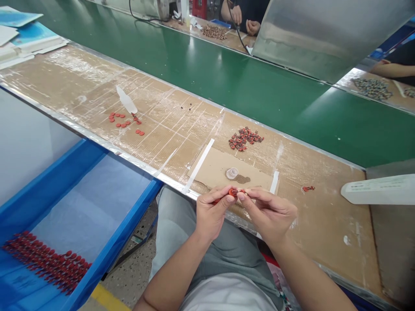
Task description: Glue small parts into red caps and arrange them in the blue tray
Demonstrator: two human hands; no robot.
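At the far left, a blue plastic tray (97,255) sat below the counter, and many long red parts (42,263) lay in rows inside it. Up at the top left, a stack of blue and white papers (26,30) lay at the end of a long counter covered in brown cardboard and clear tape (65,73). On the counter, small round red discs (121,121) lay in a loose group just beside a flat, pointed white scrap (126,100). Farther along was a heap of little red and black parts (245,139). A small clear plastic cup (231,173) sat on a flat tan cardboard sheet (214,170). Just in front of that sheet, over the counter's edge, the person's left hand (212,211) and right hand (267,214) were close together. Each hand was mostly closed, and their fingers pinched a small red part with a shiny tip (234,192) between them. To the right, one red part (308,188) lay alone on the cardboard, near a long white plastic block (379,190). Past the counter ran a wide green belt (227,82), and on its far side were another person's hands (241,21).
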